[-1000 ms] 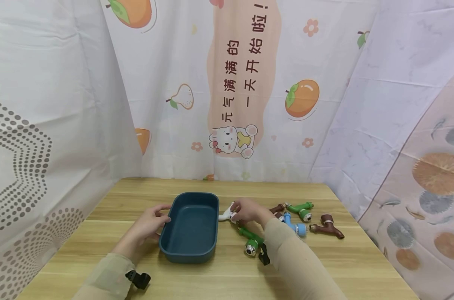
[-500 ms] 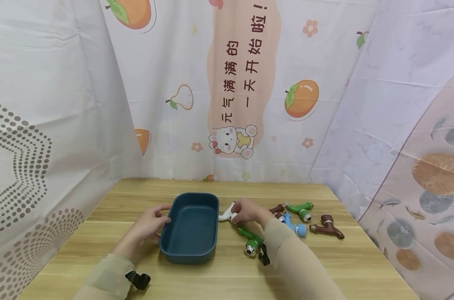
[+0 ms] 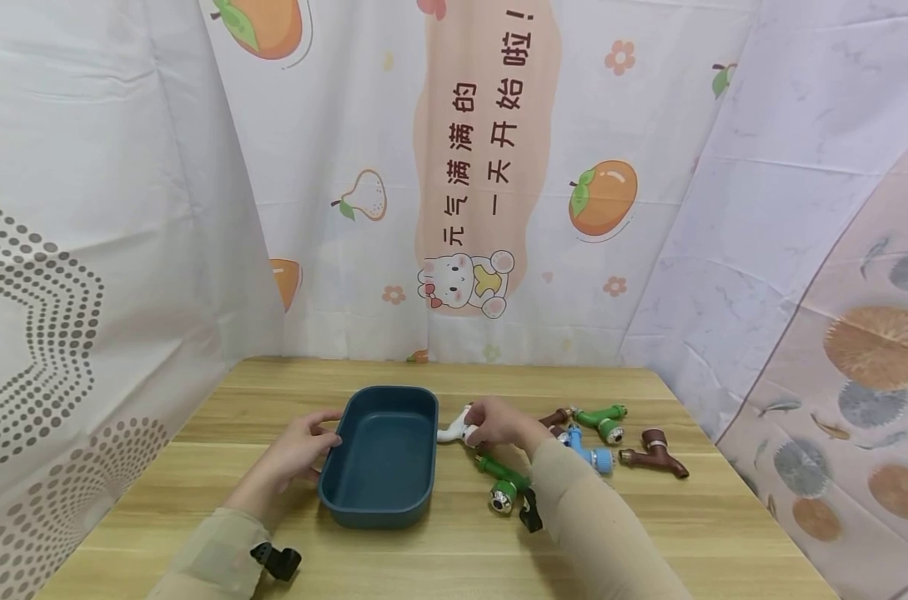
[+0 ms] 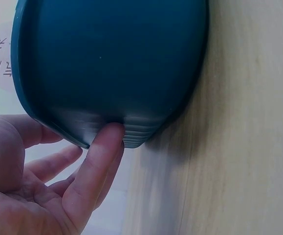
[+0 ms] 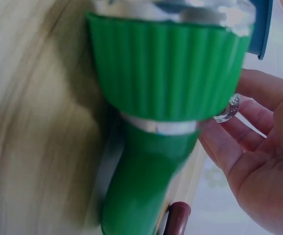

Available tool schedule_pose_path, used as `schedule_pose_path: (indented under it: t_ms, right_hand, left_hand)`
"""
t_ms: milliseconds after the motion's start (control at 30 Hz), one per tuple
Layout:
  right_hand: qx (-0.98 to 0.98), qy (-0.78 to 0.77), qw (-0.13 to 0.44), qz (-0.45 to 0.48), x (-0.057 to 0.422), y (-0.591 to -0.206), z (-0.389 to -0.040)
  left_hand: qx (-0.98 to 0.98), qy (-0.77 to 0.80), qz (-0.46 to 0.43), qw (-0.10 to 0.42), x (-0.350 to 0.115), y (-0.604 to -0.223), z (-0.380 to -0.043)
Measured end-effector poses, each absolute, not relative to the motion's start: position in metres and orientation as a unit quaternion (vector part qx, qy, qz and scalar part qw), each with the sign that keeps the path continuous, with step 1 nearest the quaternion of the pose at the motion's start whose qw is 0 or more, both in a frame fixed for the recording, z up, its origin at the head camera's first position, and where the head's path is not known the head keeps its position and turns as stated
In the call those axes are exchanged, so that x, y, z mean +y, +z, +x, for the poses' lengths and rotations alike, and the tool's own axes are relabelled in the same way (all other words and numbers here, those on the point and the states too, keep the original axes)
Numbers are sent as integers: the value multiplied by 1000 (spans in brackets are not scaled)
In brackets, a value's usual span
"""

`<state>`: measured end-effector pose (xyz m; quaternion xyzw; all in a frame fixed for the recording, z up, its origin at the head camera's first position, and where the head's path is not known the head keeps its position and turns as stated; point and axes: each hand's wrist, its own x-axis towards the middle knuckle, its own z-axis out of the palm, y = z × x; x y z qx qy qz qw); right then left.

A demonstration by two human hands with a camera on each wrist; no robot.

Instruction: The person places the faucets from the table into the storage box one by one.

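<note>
The white tap (image 3: pixel 457 429) lies on the desk (image 3: pixel 393 567) just right of the tub (image 3: pixel 378 510), its spout pointing left at the tub's right wall; whether they touch is unclear. The right hand (image 3: pixel 499 423) appears to pinch the tap's right part between thumb and fingers, though the near green tap (image 3: pixel 508 483) blocks much of that in the right wrist view. The left hand (image 3: pixel 301 450) has its fingers spread and fairly straight against the tub's left side.

The white tap looks like stiff, glossy plastic, so probably light and hard to crush, but smooth enough to twist in a fingertip pinch. The thick body beside the collar should give the surest hold; the narrow spout would let it swing. The tub seems rigid and light, best steadied at its rim or wall.
</note>
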<state>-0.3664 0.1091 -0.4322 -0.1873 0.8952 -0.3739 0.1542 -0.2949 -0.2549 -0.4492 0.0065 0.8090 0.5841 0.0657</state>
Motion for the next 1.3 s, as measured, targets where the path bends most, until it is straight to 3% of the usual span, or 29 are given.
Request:
schedule_pose_path:
  t_ms: [1300]
  right_hand:
    - [861,-460,100,-192,143,-405,-357]
  left_hand:
    - [809,584,7,68,-255,-449,-295]
